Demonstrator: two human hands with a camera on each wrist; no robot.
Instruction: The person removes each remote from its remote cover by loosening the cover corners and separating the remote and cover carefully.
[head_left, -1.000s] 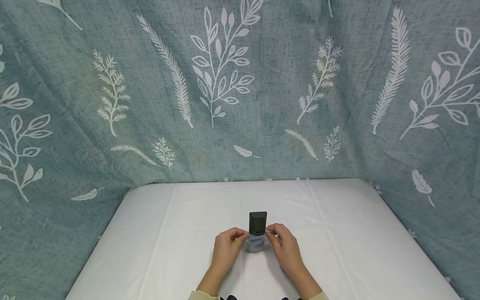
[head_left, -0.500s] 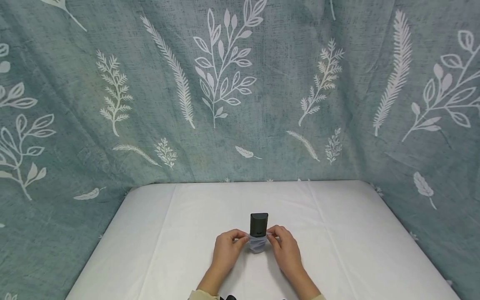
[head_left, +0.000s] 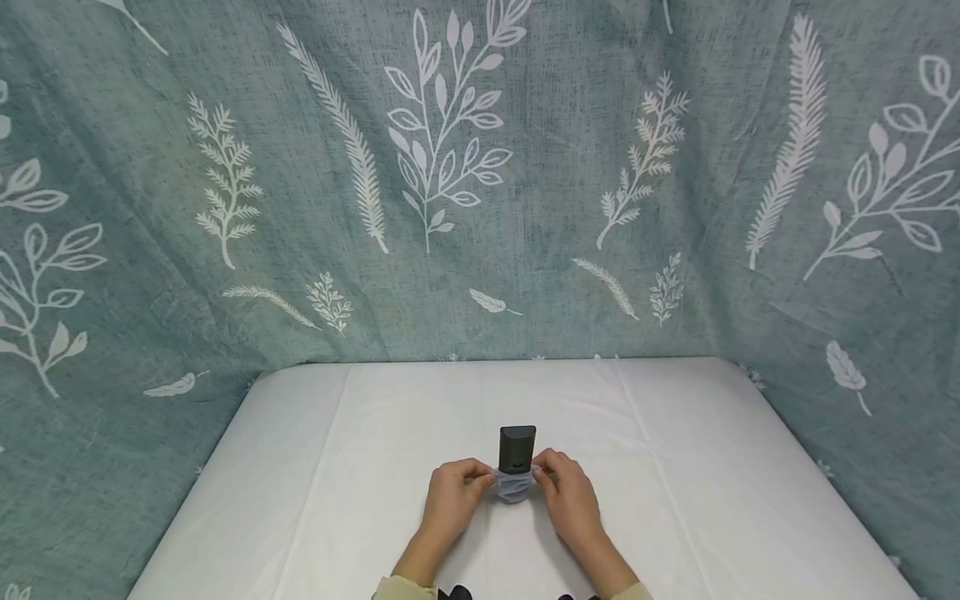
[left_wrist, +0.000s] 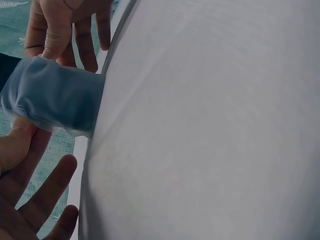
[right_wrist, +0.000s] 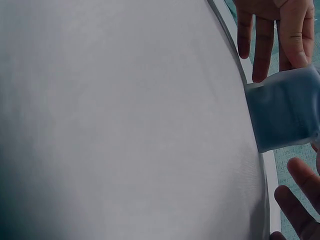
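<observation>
In the head view a dark, box-shaped object point(head_left: 517, 449) with a flat top stands upright near the table's front. A frosted, see-through bag point(head_left: 513, 487) wraps its lower part, and the dark shape shows through the bag in both wrist views. My left hand point(head_left: 452, 500) pinches the bag's left edge between thumb and index finger. On the opposite side, my right hand point(head_left: 568, 498) pinches the right edge likewise. The left wrist view has the other fingers of the left hand point(left_wrist: 37, 185) spread loosely. What exactly the dark object is cannot be told.
A white cloth covers the table point(head_left: 390, 417), with fold lines running front to back. Green fabric with white leaf prints point(head_left: 555, 167) hangs behind and on both sides. Dark round things point(head_left: 455, 592) show at the bottom edge by the sleeves.
The bag's edge sits slightly higher against the dark object than one second ago, though the difference is small. Both hands keep their pinch in nearly the same place.
</observation>
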